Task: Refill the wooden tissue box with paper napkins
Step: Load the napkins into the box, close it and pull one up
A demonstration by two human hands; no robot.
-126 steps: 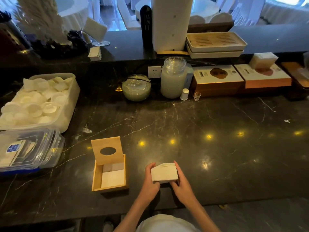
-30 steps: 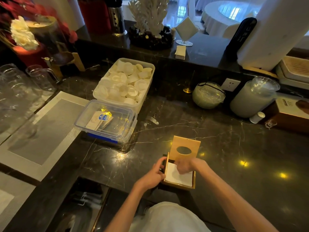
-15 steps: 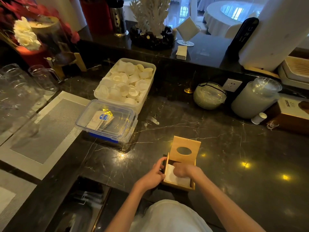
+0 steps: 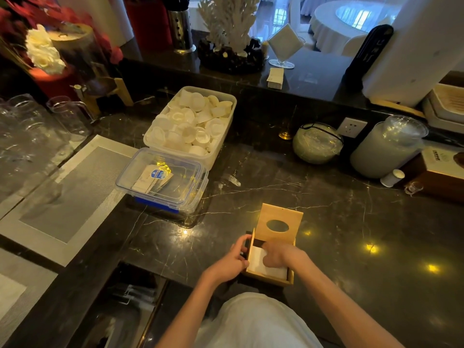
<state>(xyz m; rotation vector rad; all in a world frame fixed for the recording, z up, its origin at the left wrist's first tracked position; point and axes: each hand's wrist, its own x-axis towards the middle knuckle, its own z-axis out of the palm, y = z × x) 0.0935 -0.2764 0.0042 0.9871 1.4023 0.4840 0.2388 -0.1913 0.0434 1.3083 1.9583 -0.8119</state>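
Fingers (image 4: 242, 247) of the left hand (image 4: 229, 262) are curled against the left wall of the wooden tissue box (image 4: 270, 276), steadying it, while the right hand (image 4: 278, 256) is pressed, fingers bent, onto the paper napkins (image 4: 256, 259) inside. Seconds ago the stack was held over the counter (image 4: 326, 222) between both hands; since half a second ago the hands have barely shifted — so loading is judged nearly done, with the lid (image 4: 280, 226) left to close. In the head view — the only one — one box, one raised lid and one stack are counted.

Restaurant service counter: marble countertop (image 4: 326, 222), glass pitchers (image 4: 67, 116), clothed dining tables (image 4: 351, 23) beyond.
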